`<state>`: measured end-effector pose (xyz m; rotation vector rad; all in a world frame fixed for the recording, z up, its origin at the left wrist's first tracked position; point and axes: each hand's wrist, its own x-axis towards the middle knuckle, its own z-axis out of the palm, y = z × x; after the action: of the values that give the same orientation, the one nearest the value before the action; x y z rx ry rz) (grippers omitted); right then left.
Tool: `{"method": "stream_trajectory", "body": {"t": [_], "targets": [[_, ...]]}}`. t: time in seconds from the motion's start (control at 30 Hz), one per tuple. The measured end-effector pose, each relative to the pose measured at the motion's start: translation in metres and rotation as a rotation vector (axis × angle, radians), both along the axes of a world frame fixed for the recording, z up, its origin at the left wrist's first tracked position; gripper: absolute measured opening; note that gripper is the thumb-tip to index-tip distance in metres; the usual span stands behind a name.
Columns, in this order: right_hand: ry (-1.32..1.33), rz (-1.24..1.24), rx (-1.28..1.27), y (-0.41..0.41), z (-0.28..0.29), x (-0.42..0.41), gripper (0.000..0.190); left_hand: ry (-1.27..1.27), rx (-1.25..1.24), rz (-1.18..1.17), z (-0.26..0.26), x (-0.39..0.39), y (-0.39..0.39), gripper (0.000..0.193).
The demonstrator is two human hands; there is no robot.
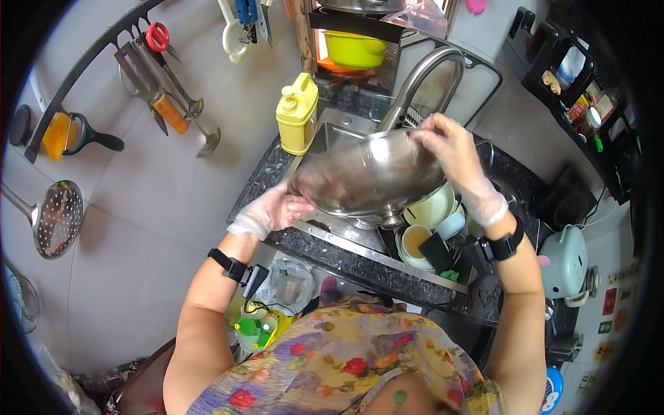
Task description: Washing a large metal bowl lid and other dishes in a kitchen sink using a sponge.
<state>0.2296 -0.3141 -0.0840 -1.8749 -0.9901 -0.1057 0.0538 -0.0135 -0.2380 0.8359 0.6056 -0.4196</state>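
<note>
A large round stainless-steel pan or lid is held tilted over the kitchen sink, slightly blurred. My left hand, in a clear plastic glove, supports its left rim. My right hand, gloved likewise, pinches its upper right rim. Below and right of it, a pale green bowl, a light blue cup and a cup with yellowish content are in the sink, beside a dark green scouring pad. The curved metal faucet rises behind the pan and hides partly behind it.
A yellow plastic jug stands at the sink's back left corner. The dark stone counter edge runs before me. A pale green rice cooker is at right. Utensils, including a ladle, hang at left; a lined bin is below.
</note>
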Motion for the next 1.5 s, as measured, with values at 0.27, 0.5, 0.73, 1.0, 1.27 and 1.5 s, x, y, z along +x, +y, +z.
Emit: {"method": "stream_trajectory", "body": {"t": [0.27,0.5,0.73,1.0,1.27,1.5], "targets": [[0.524,0.053,0.085,0.030,-0.021,0.014,0.019,-0.026,0.009,0.059,-0.021,-0.050,-0.010,0.036],[0.567,0.134,0.059,0.062,-0.022,-0.002,0.022,-0.109,0.053,-0.081,0.004,-0.040,-0.073,0.059],[0.562,0.155,0.062,0.071,-0.018,-0.012,0.022,-0.094,-0.099,-0.045,0.001,-0.031,-0.082,0.043],[0.527,0.167,0.047,0.078,-0.025,-0.016,0.013,0.018,-0.210,0.011,0.006,-0.045,-0.076,0.035],[0.336,0.316,0.104,0.061,0.002,-0.044,0.035,-0.160,-0.318,0.148,0.016,-0.083,-0.063,0.040],[0.310,0.290,0.066,0.061,-0.002,-0.040,0.039,-0.398,-0.419,0.372,0.006,-0.116,-0.041,0.054]]}}
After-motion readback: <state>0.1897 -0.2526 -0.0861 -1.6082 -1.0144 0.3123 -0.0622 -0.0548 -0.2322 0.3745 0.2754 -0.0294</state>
